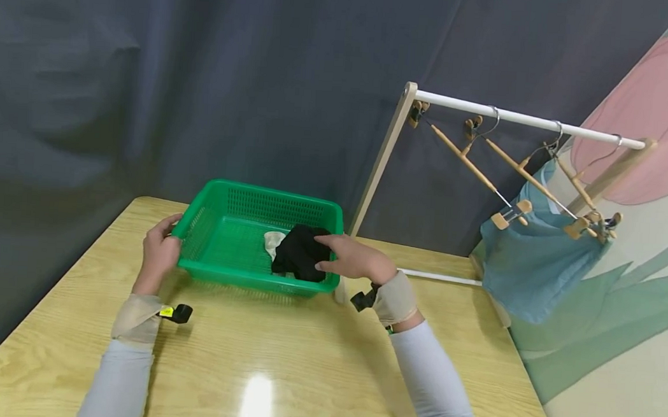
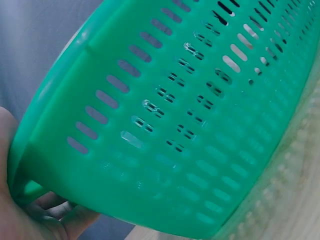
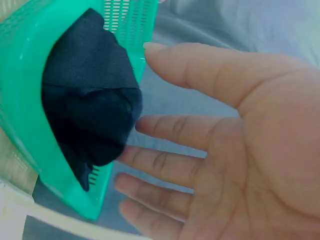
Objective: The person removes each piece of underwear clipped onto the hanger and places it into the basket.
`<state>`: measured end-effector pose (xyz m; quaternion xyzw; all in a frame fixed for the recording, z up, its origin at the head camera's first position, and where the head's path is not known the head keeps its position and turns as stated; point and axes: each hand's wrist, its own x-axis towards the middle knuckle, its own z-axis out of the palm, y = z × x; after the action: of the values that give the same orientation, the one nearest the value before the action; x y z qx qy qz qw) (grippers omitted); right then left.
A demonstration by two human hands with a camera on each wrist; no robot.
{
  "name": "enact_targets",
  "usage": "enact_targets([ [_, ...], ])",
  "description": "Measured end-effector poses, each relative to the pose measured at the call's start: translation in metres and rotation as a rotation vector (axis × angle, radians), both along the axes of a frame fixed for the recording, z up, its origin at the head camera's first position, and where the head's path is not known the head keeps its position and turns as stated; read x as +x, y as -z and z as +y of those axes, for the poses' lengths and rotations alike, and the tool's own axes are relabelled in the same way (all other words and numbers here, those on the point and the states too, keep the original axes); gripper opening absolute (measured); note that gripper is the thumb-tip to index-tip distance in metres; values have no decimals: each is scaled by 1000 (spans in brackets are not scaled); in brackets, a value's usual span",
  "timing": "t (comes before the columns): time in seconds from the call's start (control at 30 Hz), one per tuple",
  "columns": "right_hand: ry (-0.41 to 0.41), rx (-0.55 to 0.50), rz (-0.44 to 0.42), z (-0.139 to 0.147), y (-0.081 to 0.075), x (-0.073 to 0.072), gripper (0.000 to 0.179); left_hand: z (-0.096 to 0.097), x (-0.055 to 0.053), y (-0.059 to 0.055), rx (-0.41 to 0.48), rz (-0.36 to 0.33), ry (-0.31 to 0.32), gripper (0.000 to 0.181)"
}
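Dark curtain [image 1: 262, 70] hangs behind a wooden tabletop [image 1: 203, 373], where a green basket [image 1: 238, 276] stands beside a hanger rack [image 1: 523, 119]. The left hand [image 1: 160, 252] grips the basket's rim; the right hand [image 1: 359, 258], fingers extended and apart, is at black cloth [image 1: 301, 252] inside the basket's right end.

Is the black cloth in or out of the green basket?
In: the head view shows the black cloth bunched inside the green basket, beside a white item.
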<state>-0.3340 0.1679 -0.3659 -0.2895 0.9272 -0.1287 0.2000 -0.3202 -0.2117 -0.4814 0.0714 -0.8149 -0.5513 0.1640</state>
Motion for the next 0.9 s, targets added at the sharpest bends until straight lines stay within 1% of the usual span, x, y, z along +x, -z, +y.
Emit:
enact_targets([
  [0.17,-34,-49,89,21,-3,15,64,3,-4,-3,11,-3,21,61],
  [0.23,-30,-72,107,29,-4,24,63,4,-7,-3,-8,-2,34,57],
  [0.27,-24,-82,114,33,-5,29,62,4,-8,-4,-31,1,39,56],
  [0.33,-12,-95,127,44,-7,39,61,6,-10,-8,-123,3,49,54],
  [0.4,9,-104,139,57,-12,50,59,8,-12,-13,-253,9,51,54],
  [0.5,46,-124,171,84,-26,67,57,14,-13,-25,-433,53,58,53],
  [0.53,68,-132,182,94,-32,74,57,16,-13,-30,-472,75,63,51],
  [0.6,111,-155,217,117,-45,87,56,23,-14,-39,-496,130,93,48],
  [0.67,152,-192,296,140,-58,101,51,32,-16,-47,-464,177,147,45],
  [0.73,174,-264,426,161,-68,113,40,41,-18,-55,-399,196,227,43],
  [0.83,197,-432,704,190,-82,126,26,60,-20,-65,-283,200,346,40],
  [0.9,220,-576,877,204,-92,131,22,75,-22,-71,-221,201,412,37],
])
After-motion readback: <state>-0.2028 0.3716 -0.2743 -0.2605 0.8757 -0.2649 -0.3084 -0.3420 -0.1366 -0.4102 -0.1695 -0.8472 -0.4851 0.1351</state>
